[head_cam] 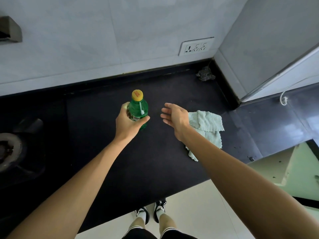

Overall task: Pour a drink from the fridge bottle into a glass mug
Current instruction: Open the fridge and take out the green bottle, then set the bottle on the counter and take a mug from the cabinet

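Left grip (pixel 128 121) clamped round green bottle (pixel 139 109) (yellow cap (pixel 137 95) on), right grip (pixel 174 116) apart, nearby.

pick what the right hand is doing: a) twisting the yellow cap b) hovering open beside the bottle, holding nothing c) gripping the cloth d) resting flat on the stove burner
b: the right hand hangs open with its fingers spread beside the green bottle, apart from it and from the yellow cap, while the left hand grips the bottle's body.
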`<action>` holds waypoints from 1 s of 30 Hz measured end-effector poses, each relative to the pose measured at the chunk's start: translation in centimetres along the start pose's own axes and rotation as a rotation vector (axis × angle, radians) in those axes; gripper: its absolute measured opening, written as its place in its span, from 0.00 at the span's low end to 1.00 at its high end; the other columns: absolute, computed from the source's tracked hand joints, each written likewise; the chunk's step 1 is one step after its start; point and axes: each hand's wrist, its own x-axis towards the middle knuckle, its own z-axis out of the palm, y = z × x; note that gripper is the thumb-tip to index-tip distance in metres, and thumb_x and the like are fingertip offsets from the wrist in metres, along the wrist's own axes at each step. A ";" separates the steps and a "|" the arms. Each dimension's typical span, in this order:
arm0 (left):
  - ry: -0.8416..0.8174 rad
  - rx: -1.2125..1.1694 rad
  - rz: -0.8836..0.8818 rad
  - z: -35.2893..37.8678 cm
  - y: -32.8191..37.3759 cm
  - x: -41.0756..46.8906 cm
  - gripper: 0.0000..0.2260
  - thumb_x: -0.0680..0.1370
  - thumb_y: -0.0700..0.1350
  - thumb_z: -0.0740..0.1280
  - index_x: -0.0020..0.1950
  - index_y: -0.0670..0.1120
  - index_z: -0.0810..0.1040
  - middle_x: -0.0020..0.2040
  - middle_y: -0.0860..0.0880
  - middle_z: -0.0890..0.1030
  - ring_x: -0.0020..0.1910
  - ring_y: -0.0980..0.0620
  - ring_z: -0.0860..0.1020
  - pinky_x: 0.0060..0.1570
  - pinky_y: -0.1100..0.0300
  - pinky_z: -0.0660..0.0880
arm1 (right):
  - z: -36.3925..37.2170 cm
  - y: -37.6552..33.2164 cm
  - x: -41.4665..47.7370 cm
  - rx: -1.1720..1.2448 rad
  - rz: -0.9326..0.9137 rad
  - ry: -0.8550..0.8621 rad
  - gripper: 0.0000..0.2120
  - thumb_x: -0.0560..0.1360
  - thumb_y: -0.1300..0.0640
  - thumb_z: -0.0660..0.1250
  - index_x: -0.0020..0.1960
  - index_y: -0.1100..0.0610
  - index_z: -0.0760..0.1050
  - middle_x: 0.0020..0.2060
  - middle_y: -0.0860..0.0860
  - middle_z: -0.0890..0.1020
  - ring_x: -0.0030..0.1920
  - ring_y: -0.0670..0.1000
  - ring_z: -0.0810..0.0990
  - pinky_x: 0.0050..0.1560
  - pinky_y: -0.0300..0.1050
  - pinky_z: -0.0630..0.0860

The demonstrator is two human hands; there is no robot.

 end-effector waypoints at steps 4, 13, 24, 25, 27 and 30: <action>-0.027 -0.002 -0.022 -0.3 0.9 -0.4 0.34 0.65 0.48 0.80 0.66 0.50 0.69 0.56 0.54 0.78 0.55 0.54 0.78 0.61 0.51 0.75 | 0.2 -0.4 -1.4 -0.033 -0.046 -0.017 0.08 0.78 0.58 0.62 0.51 0.55 0.80 0.42 0.50 0.83 0.39 0.49 0.81 0.44 0.43 0.78; 0.106 -0.160 -0.144 -3.3 2.0 -5.8 0.37 0.70 0.51 0.77 0.74 0.51 0.62 0.69 0.46 0.72 0.65 0.51 0.73 0.61 0.56 0.73 | 1.5 -1.0 -4.9 -0.120 -0.090 -0.183 0.08 0.79 0.59 0.60 0.48 0.55 0.79 0.40 0.51 0.82 0.37 0.48 0.80 0.41 0.42 0.77; 0.532 -0.326 -0.177 -10.7 5.2 -17.4 0.22 0.79 0.53 0.65 0.71 0.48 0.68 0.59 0.47 0.79 0.55 0.52 0.80 0.61 0.52 0.74 | 6.3 0.5 -14.0 -0.255 -0.116 -0.575 0.10 0.80 0.59 0.59 0.54 0.57 0.79 0.40 0.50 0.82 0.37 0.48 0.80 0.44 0.41 0.78; 0.590 -0.366 -0.182 -12.0 5.3 -18.7 0.19 0.80 0.51 0.64 0.69 0.46 0.70 0.58 0.46 0.80 0.54 0.51 0.80 0.61 0.52 0.75 | 7.2 0.5 -15.2 -0.260 -0.127 -0.611 0.11 0.80 0.59 0.59 0.55 0.58 0.79 0.40 0.50 0.82 0.37 0.48 0.80 0.43 0.41 0.78; 0.712 -0.437 -0.185 -14.5 5.5 -21.6 0.13 0.80 0.50 0.63 0.63 0.46 0.74 0.55 0.45 0.80 0.54 0.48 0.81 0.59 0.52 0.76 | 9.0 0.7 -17.9 -0.275 -0.140 -0.691 0.10 0.80 0.59 0.59 0.52 0.56 0.79 0.41 0.51 0.82 0.38 0.49 0.80 0.44 0.41 0.78; 0.871 -0.482 -0.174 -18.0 5.7 -26.1 0.09 0.81 0.50 0.62 0.57 0.47 0.75 0.54 0.44 0.81 0.53 0.46 0.81 0.58 0.51 0.76 | 11.9 1.4 -22.5 -0.316 -0.139 -0.831 0.09 0.80 0.59 0.60 0.52 0.56 0.79 0.42 0.51 0.83 0.41 0.49 0.82 0.49 0.44 0.79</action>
